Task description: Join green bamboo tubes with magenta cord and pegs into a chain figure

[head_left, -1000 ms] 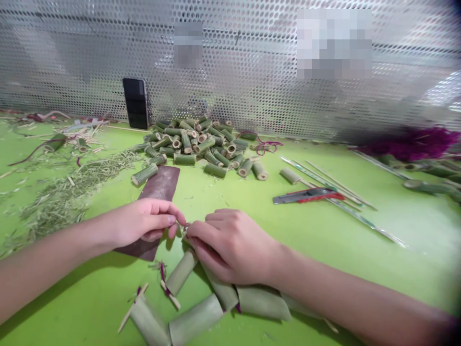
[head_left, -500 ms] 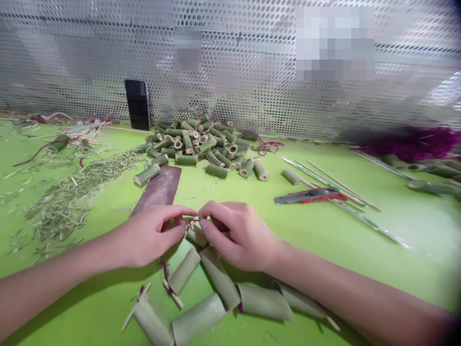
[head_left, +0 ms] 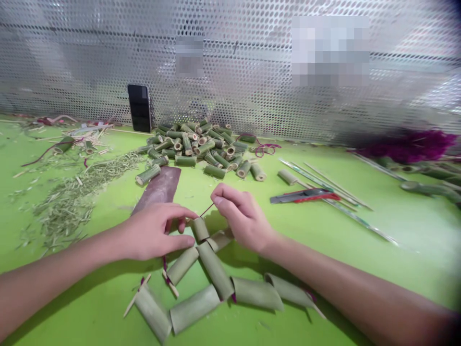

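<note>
My right hand (head_left: pixel 239 214) pinches the end of a dark red string (head_left: pixel 206 210) and holds it taut. The string runs down to a short bamboo tube (head_left: pixel 200 229). Beside that tube is my left hand (head_left: pixel 162 230), thumb and forefinger apart, the forefinger at the tube's top end. Several green bamboo pieces (head_left: pixel 216 270) lie in a joined zigzag in front of me, with purple string at some joints. Small sticks (head_left: pixel 137 294) cross the ends of some pieces. Another bamboo piece (head_left: pixel 220 239) lies partly behind my right hand.
A pile of cut bamboo tubes (head_left: pixel 185 161) stands beyond my hands, near a brown flat strip (head_left: pixel 158 186). Shavings (head_left: pixel 68 199) lie left. A red utility knife (head_left: pixel 306 195) and thin sticks (head_left: pixel 338 190) lie right. A phone (head_left: pixel 139 108) leans on the perforated metal wall (head_left: pixel 234 96).
My right hand has moved up and away from the left, drawing the string out taut. The left thumb and forefinger have spread apart, and the small tube now shows fully.
</note>
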A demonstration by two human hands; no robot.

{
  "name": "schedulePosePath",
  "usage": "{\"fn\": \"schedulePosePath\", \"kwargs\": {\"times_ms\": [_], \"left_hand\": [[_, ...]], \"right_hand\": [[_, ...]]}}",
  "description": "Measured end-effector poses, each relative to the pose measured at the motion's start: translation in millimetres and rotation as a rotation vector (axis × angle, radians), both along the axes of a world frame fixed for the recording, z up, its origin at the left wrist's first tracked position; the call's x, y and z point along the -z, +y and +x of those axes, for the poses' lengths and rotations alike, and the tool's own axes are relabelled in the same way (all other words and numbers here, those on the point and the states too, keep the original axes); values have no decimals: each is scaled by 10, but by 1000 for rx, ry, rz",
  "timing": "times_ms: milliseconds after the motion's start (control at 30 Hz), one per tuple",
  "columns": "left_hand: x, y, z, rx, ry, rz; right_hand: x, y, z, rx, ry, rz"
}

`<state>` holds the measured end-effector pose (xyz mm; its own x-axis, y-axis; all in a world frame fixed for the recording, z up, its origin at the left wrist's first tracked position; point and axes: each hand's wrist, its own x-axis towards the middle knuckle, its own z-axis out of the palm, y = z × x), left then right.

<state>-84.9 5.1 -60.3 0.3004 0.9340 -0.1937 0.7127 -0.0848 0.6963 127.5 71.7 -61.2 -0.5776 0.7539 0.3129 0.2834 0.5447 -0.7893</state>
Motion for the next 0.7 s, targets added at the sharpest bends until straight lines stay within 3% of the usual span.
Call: {"fn": "schedulePosePath", "kwargs": {"times_ms": [200, 400, 567, 700], "left_hand": [[73, 48, 88, -92, -54, 21], [97, 63, 194, -81, -169, 23], [86, 41, 192, -116, -145, -15], [107, 35, 173, -125, -158, -26]], "right_hand": [[23, 26, -24, 28, 31, -95], [-32, -13, -103, -205, 65, -269], [-3, 30, -178, -152, 141, -426], [-70, 108, -146, -111, -8, -346]]}}
